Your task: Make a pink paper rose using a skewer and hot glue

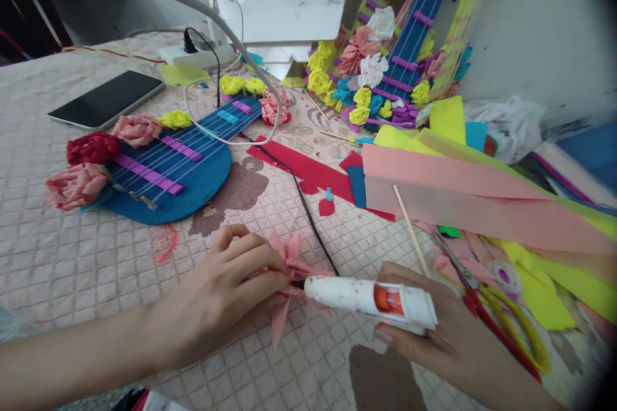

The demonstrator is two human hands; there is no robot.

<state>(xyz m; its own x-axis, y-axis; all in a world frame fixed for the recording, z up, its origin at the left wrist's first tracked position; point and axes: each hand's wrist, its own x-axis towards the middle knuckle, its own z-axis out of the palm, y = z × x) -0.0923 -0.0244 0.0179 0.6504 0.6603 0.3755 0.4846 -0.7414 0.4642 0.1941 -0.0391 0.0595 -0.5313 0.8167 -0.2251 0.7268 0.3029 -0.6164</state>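
My left hand (236,289) pinches a pink paper flower (290,263) low over the table, its pointed petals spreading out around the fingers. In my right hand (424,334) is a white glue gun (347,295) with an orange window on its side. The dark nozzle reaches in among the petals, close to my left fingertips; whether it touches the paper is hidden. Behind my hands lies a blue paper guitar (193,173) with purple strips, white strings and red, pink and yellow paper roses (80,185) along its edge.
Pink paper strips (453,192), a red paper strip (318,176), a wooden stick (409,228) and scissors (496,314) lie to the right. A black cord (306,212) crosses the quilted cloth. A phone (108,99), a power strip (195,56) and a decorated guitar (409,45) are farther back.
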